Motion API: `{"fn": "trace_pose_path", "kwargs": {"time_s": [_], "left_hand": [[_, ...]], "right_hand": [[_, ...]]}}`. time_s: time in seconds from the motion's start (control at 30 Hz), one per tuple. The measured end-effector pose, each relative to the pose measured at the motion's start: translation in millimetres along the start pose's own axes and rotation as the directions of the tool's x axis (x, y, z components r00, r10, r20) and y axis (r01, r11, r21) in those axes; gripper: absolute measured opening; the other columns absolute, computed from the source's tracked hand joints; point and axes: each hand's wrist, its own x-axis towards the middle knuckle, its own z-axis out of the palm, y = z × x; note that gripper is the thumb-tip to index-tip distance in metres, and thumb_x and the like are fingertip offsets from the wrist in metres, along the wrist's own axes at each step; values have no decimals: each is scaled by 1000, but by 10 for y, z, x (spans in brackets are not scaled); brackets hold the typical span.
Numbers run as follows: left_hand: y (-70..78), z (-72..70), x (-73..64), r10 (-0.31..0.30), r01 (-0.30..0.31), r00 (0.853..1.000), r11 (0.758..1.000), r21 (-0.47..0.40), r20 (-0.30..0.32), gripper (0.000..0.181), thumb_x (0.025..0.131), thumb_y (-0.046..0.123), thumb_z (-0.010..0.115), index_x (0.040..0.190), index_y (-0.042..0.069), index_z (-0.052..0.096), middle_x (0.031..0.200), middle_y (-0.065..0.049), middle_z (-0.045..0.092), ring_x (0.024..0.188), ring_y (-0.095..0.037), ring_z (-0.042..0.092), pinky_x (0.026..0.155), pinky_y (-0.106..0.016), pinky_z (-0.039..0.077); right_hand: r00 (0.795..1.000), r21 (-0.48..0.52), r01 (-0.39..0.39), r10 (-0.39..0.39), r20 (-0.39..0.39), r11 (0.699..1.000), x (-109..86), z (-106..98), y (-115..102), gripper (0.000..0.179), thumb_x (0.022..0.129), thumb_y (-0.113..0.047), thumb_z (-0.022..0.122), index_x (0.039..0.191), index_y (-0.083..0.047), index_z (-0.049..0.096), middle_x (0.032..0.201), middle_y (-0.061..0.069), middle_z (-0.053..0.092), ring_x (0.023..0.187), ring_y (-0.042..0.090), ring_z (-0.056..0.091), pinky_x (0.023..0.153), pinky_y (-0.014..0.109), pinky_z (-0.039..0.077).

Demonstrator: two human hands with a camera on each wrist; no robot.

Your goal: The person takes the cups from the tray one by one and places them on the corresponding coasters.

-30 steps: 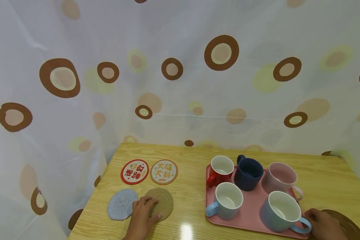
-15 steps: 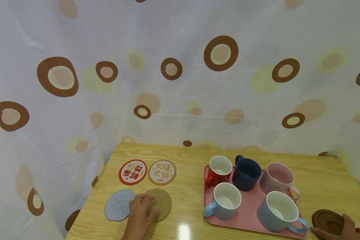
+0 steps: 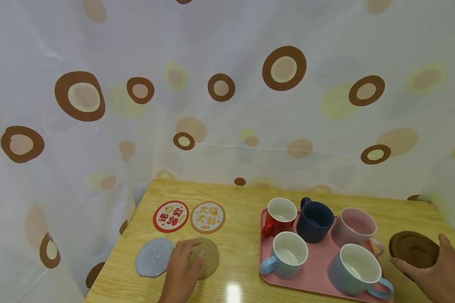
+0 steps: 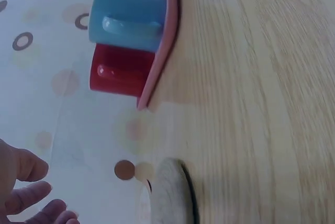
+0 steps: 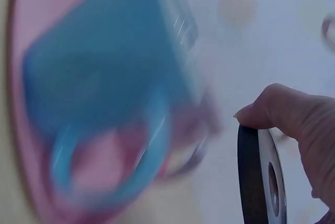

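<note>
Fingers of your right hand (image 3: pixel 448 271) pinch the brown coaster (image 3: pixel 413 248) beside the pink tray (image 3: pixel 317 269); your left hand (image 3: pixel 180 273) hangs loose-fingered near the tan woven coaster (image 3: pixel 210 257). Swinging low could knock the larger light-blue mug (image 3: pixel 343 273).

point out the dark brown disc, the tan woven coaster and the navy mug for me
dark brown disc (image 3: pixel 412 248): head view, middle of its upturned face
tan woven coaster (image 3: pixel 211 257): head view, uncovered right part of its top
navy mug (image 3: pixel 313 232): head view, front of its outer wall
</note>
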Motion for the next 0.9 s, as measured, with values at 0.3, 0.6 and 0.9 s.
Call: {"fn": "trace_pose_path", "kwargs": {"time_s": [0.3,0.6,0.9], "left_hand": [[674,238,-130,48,57,967,916,-398,250,39,104,31,56,134,6,61,110,-8,69,76,-4,63,67,-24,53],[866,456,-164,-101,322,919,750,-578,381,61,99,23,63,150,-1,41,92,-7,71,56,-9,56,52,-21,47],[560,490,154,-250,344,937,771,-536,242,61,100,10,58,154,0,33,75,-4,55,52,-11,50,48,-25,49]], "right_hand": [[739,145,674,-661,-134,724,-767,38,-1533,122,57,-40,95,151,5,32,126,32,55,111,52,51,88,70,37],[607,114,791,-795,-12,602,-1409,546,-2116,118,55,-55,91,149,-8,38,127,16,54,115,37,54,90,64,48],[808,324,586,-508,-297,742,-895,228,-1508,69,78,-17,86,134,4,52,128,27,55,110,39,54,90,35,46]]}}
